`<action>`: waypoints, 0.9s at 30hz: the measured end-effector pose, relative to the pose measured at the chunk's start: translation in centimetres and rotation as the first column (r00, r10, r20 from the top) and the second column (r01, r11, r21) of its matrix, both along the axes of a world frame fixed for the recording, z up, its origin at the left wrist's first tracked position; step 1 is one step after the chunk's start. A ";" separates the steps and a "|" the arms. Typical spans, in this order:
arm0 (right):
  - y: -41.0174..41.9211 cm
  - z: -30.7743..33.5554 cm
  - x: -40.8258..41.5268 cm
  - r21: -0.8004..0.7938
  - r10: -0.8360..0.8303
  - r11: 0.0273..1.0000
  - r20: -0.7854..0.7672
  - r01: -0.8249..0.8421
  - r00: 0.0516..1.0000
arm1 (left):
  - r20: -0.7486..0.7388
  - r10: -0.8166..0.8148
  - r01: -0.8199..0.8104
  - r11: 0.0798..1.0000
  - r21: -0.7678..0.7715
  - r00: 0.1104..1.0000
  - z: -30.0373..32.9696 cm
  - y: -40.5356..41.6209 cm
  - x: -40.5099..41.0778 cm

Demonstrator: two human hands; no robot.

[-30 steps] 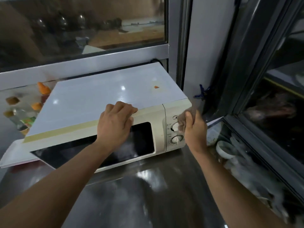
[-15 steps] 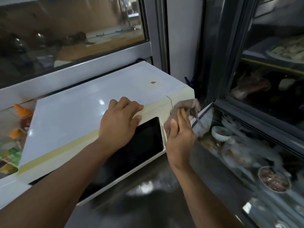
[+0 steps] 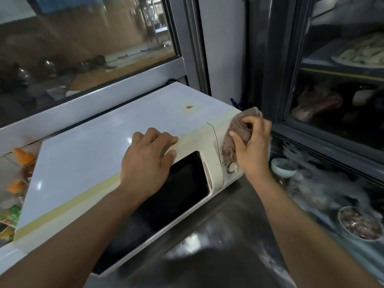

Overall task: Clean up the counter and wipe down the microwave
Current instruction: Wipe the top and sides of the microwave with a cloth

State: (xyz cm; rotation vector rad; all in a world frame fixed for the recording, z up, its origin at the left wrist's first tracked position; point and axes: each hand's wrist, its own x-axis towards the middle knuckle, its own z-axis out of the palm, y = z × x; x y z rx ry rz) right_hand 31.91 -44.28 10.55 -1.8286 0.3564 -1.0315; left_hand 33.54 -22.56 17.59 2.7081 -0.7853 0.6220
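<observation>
Gripping a bunched brown cloth (image 3: 239,129), the right hand (image 3: 252,147) pinched it between thumb and curled fingers and pressed it against the control panel of the cream microwave (image 3: 104,146), right of centre in the frame, just above a dial (image 3: 230,168). The left hand (image 3: 147,161) lay flat with fingers straight over the top front edge above the dark door window, apparently bracing the oven. The microwave stood on the steel desk (image 3: 226,217), filling the middle and left of the frame. The step in hand looked to be wiping the panel. The next move would likely call for working the cloth down around the dial without turning it. Farther right, bowls (image 3: 283,166) sat behind glass; a window (image 3: 83,38) filled the upper left.
</observation>
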 end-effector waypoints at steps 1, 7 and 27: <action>-0.6 0.1 0.2 0.049 -0.002 0.999 -0.011 0.003 1.000 | 0.004 0.003 -0.003 1.000 0.000 1.000 0.0 0.0 0.0; 1.6 0.6 -0.2 -0.033 -0.118 0.993 -0.055 0.116 0.992 | 0.036 0.013 -0.013 1.000 0.003 0.999 -0.2 -0.2 -0.1; -3.3 -1.1 1.2 0.104 0.007 0.995 -0.057 -0.001 0.998 | 0.067 0.045 -0.044 0.999 -0.010 0.997 -0.4 -0.5 -0.2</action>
